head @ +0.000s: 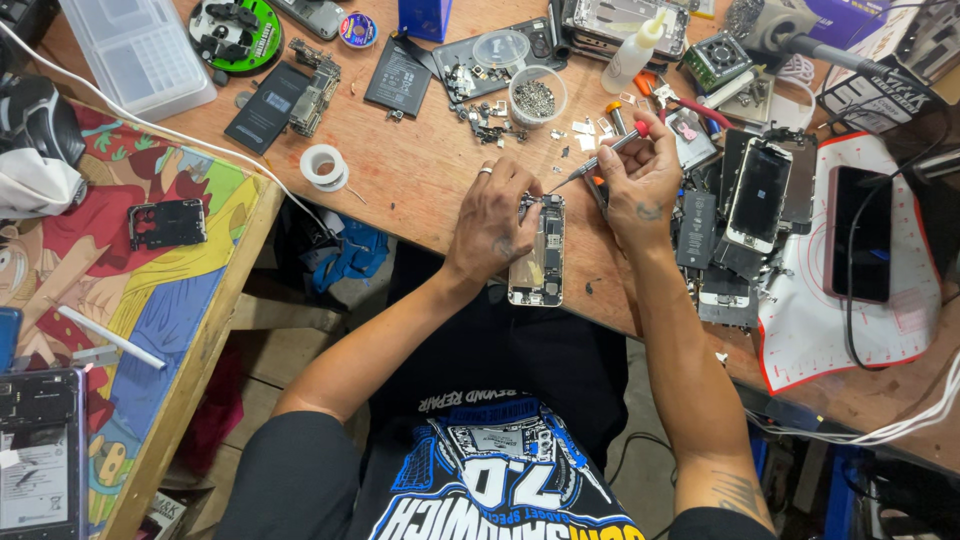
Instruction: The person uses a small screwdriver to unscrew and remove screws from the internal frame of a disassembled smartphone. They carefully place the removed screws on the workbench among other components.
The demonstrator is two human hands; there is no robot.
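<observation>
An opened phone body point(540, 262) lies on the wooden bench near its front edge, its insides showing. My left hand point(492, 222) rests on the phone's upper left corner, fingers curled over it, a ring on one finger. My right hand point(640, 178) grips a thin screwdriver point(598, 160) with a red cap, its tip pointing down-left at the top of the phone, close to my left fingers.
Phone parts crowd the bench: a stack of screens and frames point(758, 195), a dark phone point(860, 232) on a white mat, a cup of screws point(537, 97), a tape roll point(324, 165), a squeeze bottle point(634, 52). A colourful side table point(150, 260) stands left.
</observation>
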